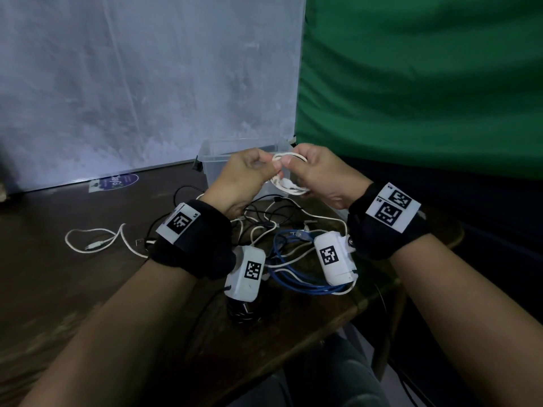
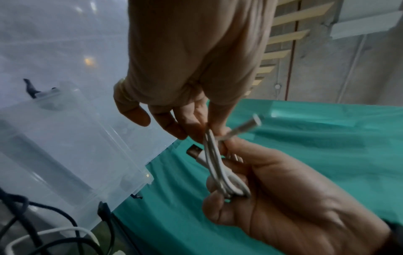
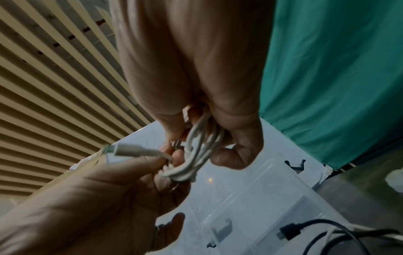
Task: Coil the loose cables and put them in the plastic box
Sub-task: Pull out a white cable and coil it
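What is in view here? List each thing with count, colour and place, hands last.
coil: one, white, held in both hands above the box
box: one, clear plastic, far side of table, behind the hands
loose cables: several, black and white, tangled on table under the wrists
blue cable: one, near table edge
white cable: one, lying apart at left
table: one, dark wood
sticker: one, at far left of table
left hand: pinches coil
right hand: grips coil
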